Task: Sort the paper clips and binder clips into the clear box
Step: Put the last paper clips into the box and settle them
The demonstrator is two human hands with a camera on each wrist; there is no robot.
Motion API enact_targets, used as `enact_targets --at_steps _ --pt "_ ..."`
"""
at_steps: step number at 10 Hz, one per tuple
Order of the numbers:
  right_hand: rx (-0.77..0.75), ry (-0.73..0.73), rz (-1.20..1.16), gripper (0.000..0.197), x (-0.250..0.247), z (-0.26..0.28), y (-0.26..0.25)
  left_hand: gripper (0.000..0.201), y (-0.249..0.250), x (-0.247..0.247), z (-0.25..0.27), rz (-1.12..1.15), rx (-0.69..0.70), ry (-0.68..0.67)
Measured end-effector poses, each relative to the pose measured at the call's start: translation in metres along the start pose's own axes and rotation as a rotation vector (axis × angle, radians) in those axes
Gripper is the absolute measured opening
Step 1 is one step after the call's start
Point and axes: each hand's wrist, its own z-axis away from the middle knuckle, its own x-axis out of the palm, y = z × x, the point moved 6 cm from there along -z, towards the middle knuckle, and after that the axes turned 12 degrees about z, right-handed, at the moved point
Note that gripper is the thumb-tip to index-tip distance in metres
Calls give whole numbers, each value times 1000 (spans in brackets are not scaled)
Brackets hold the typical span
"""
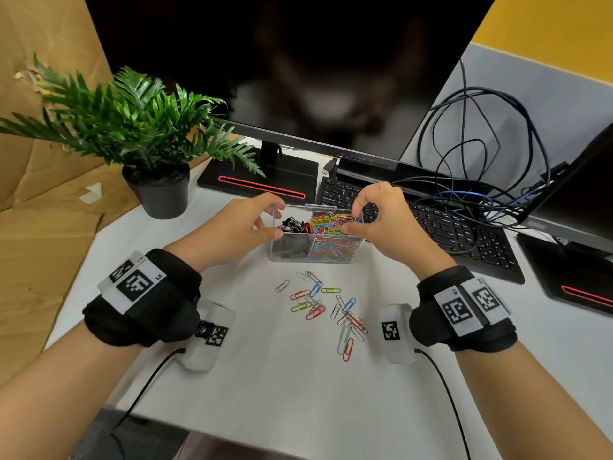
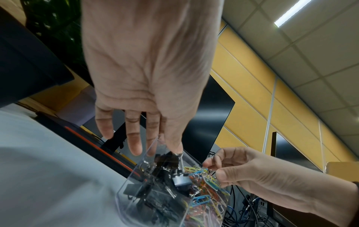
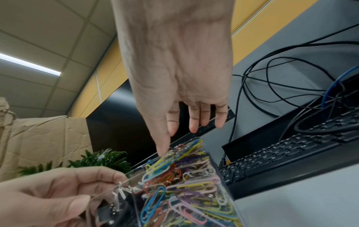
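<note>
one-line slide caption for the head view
Left hand steadies the clear box; right hand drops paper clips in.

White desk (image 1: 298,393), yellow panelled wall (image 2: 252,86), tiled ceiling (image 2: 310,50) with strip light (image 2: 291,13), cardboard (image 1: 43,200) at left

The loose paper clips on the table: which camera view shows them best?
The head view. The loose paper clips lie scattered on the white table, in front of the clear box, fully visible. Both wrist views look toward the box and show none of them.
</note>
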Motion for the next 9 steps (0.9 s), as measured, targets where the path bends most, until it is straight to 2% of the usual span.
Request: enact_targets --at_steps 1,2,3,4,5,9 --pt "-81 55 -35 14 -2 3 -10 38 0 0 -1 1 -1 2" --pt "-213 83 44 16 3 5 -25 39 0 0 -1 -4 -1 4" --pt "-301 51 182 27 14 7 -40 39 0 1 0 -7 -1 3" --pt "-297 15 288 32 23 8 -46 39 -1 0 0 -11 0 5" --pt "-262 16 328 29 26 7 -42 39 0 0 0 -9 0 4" --pt "-221 31 326 24 20 8 -38 39 0 0 0 -4 -6 3"
